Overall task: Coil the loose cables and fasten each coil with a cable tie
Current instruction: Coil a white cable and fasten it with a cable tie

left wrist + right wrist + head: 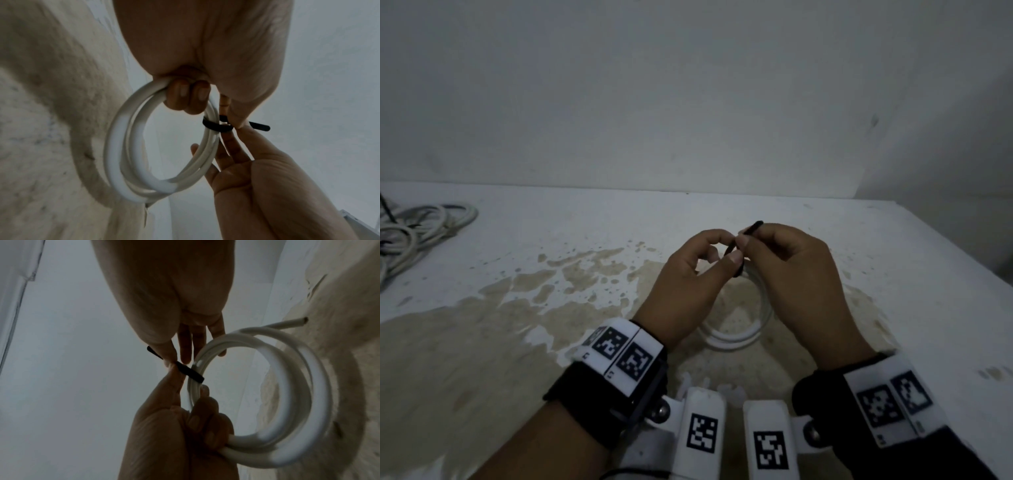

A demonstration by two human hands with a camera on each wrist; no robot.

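Left hand (pixel 205 48) fills the top of the view, palm toward the camera. Two of its fingers (pixel 180 95) curl round the upper part of a white cable coil (pixel 115 146) and grip it. The coil hangs as several loops, roughly round, held clear of the stained table (pixel 41 113) on the left. A black tie (pixel 216 126) is wrapped across the coil's strands on its right side, just below the curled fingers. The tie's free end sticks out to the right. Right hand (pixel 267 186) enters from lower right, palm up; its fingertips pinch the tie beside the coil, meeting the left thumb there. Pale wall behind.
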